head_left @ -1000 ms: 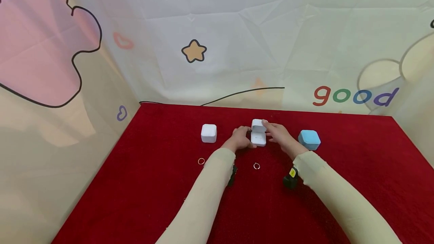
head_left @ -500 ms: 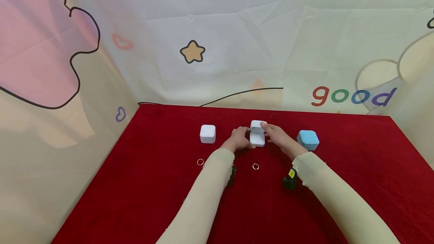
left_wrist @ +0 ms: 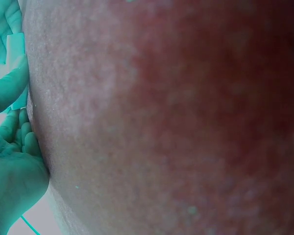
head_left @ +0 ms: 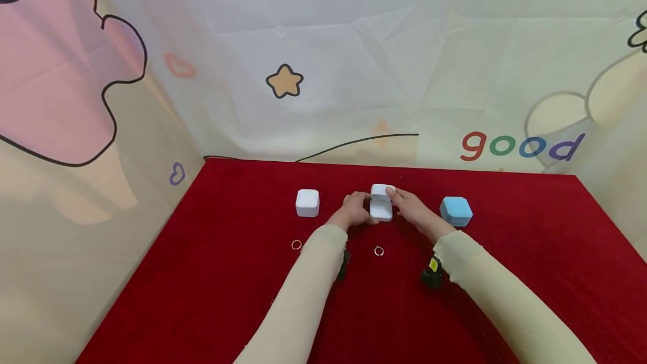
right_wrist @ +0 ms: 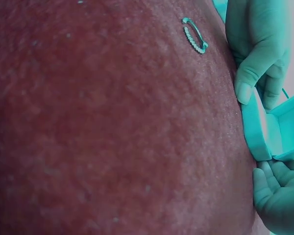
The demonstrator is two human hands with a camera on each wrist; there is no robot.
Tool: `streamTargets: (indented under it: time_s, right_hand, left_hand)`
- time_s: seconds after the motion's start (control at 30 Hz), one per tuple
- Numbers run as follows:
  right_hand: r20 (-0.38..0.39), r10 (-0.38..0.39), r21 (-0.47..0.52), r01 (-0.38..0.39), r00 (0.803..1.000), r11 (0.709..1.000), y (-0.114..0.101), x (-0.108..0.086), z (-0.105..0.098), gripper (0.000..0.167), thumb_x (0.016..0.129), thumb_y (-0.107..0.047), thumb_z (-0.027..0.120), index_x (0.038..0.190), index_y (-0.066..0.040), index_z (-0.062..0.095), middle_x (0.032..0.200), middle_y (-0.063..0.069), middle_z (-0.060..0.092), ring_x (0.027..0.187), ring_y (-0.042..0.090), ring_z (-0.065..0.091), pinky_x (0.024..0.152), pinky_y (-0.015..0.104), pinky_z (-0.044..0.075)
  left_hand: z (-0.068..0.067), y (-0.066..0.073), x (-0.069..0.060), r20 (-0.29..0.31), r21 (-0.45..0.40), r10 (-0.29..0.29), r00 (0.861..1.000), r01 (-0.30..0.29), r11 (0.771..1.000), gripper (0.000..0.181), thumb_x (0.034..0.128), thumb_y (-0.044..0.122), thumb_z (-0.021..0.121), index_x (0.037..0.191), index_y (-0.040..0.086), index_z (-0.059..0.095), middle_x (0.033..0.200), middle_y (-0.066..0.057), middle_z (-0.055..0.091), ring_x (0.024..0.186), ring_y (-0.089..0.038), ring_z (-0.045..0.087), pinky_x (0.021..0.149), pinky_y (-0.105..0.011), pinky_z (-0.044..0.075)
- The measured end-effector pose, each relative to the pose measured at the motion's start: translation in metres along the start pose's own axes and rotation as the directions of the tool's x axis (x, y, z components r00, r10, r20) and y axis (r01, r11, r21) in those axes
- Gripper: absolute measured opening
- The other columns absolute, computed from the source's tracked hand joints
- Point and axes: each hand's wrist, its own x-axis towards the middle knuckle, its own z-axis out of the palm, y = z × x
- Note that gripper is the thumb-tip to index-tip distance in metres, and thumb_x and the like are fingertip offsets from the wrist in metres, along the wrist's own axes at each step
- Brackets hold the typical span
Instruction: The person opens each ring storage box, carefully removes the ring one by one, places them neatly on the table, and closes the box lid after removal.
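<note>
A small white box (head_left: pixel 381 210) stands with its lid raised, between the two hands near the back of the red cloth. My left hand (head_left: pixel 355 209) grips its left side, thumb at the front corner, as the right wrist view also shows at the box (right_wrist: pixel 257 128). At the lid's right edge is the thumb of my right hand (head_left: pixel 410 206), its other fingers at the box's right side. In front of the box lies a silvery open ring (head_left: pixel 379 251), seen beaded in the right wrist view (right_wrist: pixel 194 36). The box's inside looks white; whether anything sits in it I cannot tell.
A closed white box (head_left: pixel 307 203) stands to the left, a closed light blue box (head_left: pixel 456 211) to the right. A gold-coloured ring (head_left: pixel 296 245) lies beside my left forearm. Behind the red cloth (head_left: pixel 212 240) hangs a printed curtain (head_left: pixel 328 72).
The head view has shifted slightly. Both hands stay at the white box, and its lid remains raised.
</note>
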Motion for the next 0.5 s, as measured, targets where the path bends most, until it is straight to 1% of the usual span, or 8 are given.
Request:
streamTargets:
  time_s: [0.27, 0.5]
  right_hand:
    - [-0.004, -0.028, -0.036, 0.028, 1.000, 0.999, 0.0034, -0.0023, 0.0035, 0.065, 0.113, -0.037, 0.029, 0.161, 0.005, 0.015, 0.164, 0.030, 0.027, 0.149, 0.043, 0.034, 0.122, 0.056, 0.035]
    - [-0.006, -0.033, -0.041, 0.033, 0.999, 0.999, 0.0031, -0.0024, 0.0039, 0.065, 0.113, -0.036, 0.031, 0.161, 0.005, 0.015, 0.164, 0.031, 0.027, 0.149, 0.044, 0.034, 0.122, 0.057, 0.034]
  left_hand:
    - [0.0015, -0.0016, 0.0013, -0.002, 0.009, -0.004, 1.000, 0.004, 1.000, 0.065, 0.0900, 0.013, 0.077, 0.148, 0.002, 0.049, 0.153, -0.013, 0.050, 0.136, -0.026, 0.041, 0.117, -0.039, 0.043]
    - [0.0009, -0.0011, 0.0013, 0.001, 0.011, -0.002, 1.000, 0.002, 1.000, 0.066, 0.0901, 0.013, 0.077, 0.148, 0.002, 0.049, 0.153, -0.013, 0.049, 0.137, -0.027, 0.041, 0.117, -0.039, 0.043]
